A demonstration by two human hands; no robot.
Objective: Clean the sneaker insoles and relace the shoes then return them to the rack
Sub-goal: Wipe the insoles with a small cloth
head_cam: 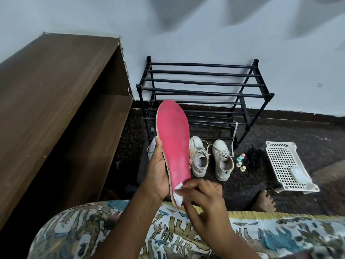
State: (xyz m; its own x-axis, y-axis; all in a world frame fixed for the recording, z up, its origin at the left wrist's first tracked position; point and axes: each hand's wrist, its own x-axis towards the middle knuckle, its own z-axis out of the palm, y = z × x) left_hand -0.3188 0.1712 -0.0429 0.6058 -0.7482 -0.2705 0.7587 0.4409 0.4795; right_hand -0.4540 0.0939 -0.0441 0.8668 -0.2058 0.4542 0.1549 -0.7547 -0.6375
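Cleaning looks barely begun: the left hand grips the pink foam insole, the right hand pinches a white wipe to its heel, and the pale lace-up sneakers beyond both hands await the black tube rack.

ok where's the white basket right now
In the head view the white basket sits on the floor at right, beside the black laces, right of the shoe rack.

One head-worn wide-angle view — forward and down — shoe rack close ahead.
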